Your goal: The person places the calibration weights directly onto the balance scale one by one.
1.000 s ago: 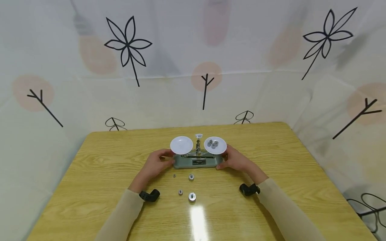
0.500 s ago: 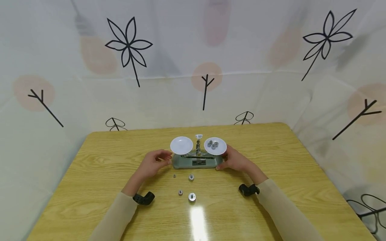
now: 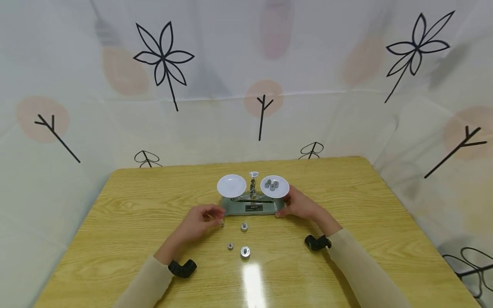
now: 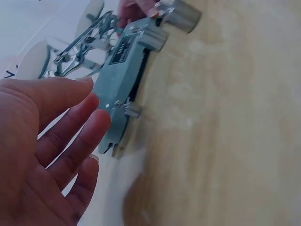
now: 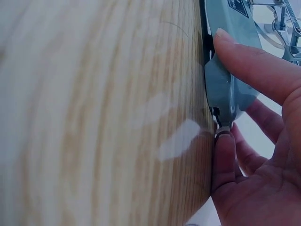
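A grey-green balance scale stands on the table. Its left white pan is bare, and in the right pan sit several small metal weights. My right hand grips the right end of the base, thumb on the front face and fingers curling round the end. Just off the base's left front corner is my left hand, fingers loosely bent and holding nothing. Its fingertips are beside the smallest weight, which shows apart from them in the left wrist view.
In front of the scale, a knobbed weight, a smaller weight and the largest weight stand on the wooden table. Behind the table hangs a patterned cloth. Light glares off the table's front.
My left hand has let go of the base's left end, drawn left, then come nearer and back right beside the smallest weight. My right hand has stayed on the scale.
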Available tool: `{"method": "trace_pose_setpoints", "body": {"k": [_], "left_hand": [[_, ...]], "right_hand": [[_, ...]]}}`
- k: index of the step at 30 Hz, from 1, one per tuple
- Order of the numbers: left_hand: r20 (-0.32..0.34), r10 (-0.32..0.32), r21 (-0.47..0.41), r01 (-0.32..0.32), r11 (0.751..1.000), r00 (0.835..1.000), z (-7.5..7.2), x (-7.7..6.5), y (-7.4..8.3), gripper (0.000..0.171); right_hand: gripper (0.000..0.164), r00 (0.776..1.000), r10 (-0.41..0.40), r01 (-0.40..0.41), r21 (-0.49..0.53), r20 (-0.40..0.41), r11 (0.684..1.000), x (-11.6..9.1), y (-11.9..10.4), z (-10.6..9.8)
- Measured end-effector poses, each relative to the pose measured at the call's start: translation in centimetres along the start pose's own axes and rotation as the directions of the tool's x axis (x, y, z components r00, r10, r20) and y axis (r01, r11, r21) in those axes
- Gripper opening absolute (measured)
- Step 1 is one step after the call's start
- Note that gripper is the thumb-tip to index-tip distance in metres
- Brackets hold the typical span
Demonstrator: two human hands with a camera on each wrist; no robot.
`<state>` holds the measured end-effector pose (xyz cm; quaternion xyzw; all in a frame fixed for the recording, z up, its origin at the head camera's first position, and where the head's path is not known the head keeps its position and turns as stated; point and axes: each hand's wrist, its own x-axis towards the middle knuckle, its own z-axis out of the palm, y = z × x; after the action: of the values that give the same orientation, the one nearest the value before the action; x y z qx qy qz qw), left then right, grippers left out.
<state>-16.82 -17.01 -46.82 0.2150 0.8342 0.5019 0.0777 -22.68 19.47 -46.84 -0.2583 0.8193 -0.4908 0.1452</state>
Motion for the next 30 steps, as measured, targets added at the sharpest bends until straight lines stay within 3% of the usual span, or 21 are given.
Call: {"method": "trace_pose_setpoints", "body": {"k": [10,25,30], "left_hand": [[0.054,0.012,0.025,-0.014,1.0,0.998,1.2,-1.1,-0.1,0.021],[0.078,0.041,0.026,-0.043,0.999,0.996,1.2,-1.1,-0.3,0.02],[0.074,0.049,0.051,-0.053,0.997,0.996,1.1,-1.5,1.3,0.015]], "right_hand": [[0.092,1.0,0.009,-0.01,-0.026,-0.012,1.0,-0.1,-0.3,0.2],[0.093,1.0,0.015,-0.015,-0.022,-0.01,1.0,0.0,0.0,0.0],[0.093,1.0,0.01,-0.01,-0.025,-0.013,1.0,-0.1,-0.1,0.0]]}}
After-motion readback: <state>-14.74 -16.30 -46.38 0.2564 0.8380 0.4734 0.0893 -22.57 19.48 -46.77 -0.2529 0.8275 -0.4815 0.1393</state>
